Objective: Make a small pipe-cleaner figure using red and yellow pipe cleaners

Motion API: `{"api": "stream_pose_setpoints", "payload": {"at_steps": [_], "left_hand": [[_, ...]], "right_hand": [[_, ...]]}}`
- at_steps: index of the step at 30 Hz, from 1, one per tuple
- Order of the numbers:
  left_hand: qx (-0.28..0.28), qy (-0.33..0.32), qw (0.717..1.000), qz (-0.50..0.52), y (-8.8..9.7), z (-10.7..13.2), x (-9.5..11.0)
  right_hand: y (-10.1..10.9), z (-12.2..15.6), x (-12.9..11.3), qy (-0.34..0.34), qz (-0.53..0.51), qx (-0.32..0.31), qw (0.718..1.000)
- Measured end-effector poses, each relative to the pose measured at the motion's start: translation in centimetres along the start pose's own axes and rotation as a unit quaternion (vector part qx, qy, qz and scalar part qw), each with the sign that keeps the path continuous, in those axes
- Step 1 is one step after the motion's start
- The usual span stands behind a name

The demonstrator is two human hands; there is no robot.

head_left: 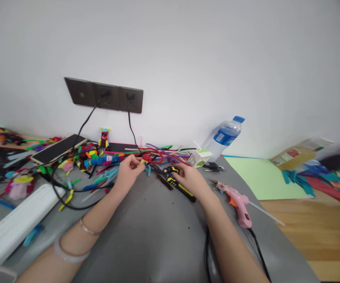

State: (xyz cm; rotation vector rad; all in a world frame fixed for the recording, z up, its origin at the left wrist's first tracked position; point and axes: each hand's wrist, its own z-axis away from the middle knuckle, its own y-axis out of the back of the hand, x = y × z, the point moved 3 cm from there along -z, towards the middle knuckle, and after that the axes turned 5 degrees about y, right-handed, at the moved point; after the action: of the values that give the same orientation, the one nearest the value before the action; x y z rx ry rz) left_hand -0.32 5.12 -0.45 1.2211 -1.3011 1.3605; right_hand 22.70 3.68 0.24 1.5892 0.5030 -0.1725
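Note:
My left hand (129, 173) pinches a small red and yellow pipe-cleaner piece (146, 158) between thumb and fingertips, just above the table. To its right, my right hand (190, 179) has its fingers closed around one handle of the yellow and black pliers (181, 188). The other handle sticks out below the palm, and the jaws point left toward a short blue pipe-cleaner bit. Behind both hands lies a loose bundle of red, purple and green pipe cleaners (158, 151). Part of the upper handle is hidden by the right fingers.
A pink glue gun (237, 202) lies at right, its cord running to the front edge. Behind are a water bottle (227, 135), a small carton (199, 158) and keys (215, 168). At left are a phone (59, 148), a white power strip (19, 224) and pipe-cleaner figures (104, 138).

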Motion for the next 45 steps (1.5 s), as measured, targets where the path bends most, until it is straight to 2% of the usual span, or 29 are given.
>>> {"api": "stream_pose_setpoints", "payload": {"at_steps": [3,5,10,18,23,28,32,38,40,42,45], "left_hand": [[-0.003,0.005,1.000,0.000,-0.1,0.0,0.0],[-0.002,0.011,1.000,0.004,-0.1,0.0,-0.2],[0.007,0.026,0.999,0.017,0.1,-0.2,-0.6],[0.024,0.065,0.996,0.048,0.1,-0.2,-0.8],[0.015,0.072,0.997,0.036,0.1,-0.3,-1.3],[0.011,0.075,0.996,0.049,0.0,-0.2,-1.4],[0.010,0.099,0.992,0.083,-0.1,-0.1,-1.1],[0.005,0.142,0.974,0.174,-0.1,-0.2,-0.5],[0.008,0.153,0.969,0.196,0.1,-0.3,-0.4],[0.007,0.153,0.965,0.211,0.2,-0.4,-0.3],[0.003,0.137,0.966,0.220,0.3,-0.5,-0.2]], "right_hand": [[-0.1,0.0,-0.1,0.068,0.011,0.009,0.998],[-0.3,0.2,-0.1,0.081,0.052,0.010,0.995],[-0.8,0.9,-0.1,0.044,0.085,-0.036,0.995],[0.2,1.4,-1.2,-0.018,0.138,-0.055,0.989],[-0.6,1.5,-2.6,-0.057,0.193,-0.021,0.979],[-1.2,1.1,-3.1,-0.085,0.194,0.001,0.977],[-0.8,0.7,-2.8,-0.094,0.165,-0.011,0.982],[0.2,0.6,-1.7,-0.096,0.098,0.019,0.990],[0.5,0.5,-1.1,-0.092,0.017,0.028,0.995],[0.8,0.3,-0.7,-0.055,-0.097,0.034,0.993],[1.4,0.3,-0.2,-0.010,-0.252,-0.004,0.968]]}}
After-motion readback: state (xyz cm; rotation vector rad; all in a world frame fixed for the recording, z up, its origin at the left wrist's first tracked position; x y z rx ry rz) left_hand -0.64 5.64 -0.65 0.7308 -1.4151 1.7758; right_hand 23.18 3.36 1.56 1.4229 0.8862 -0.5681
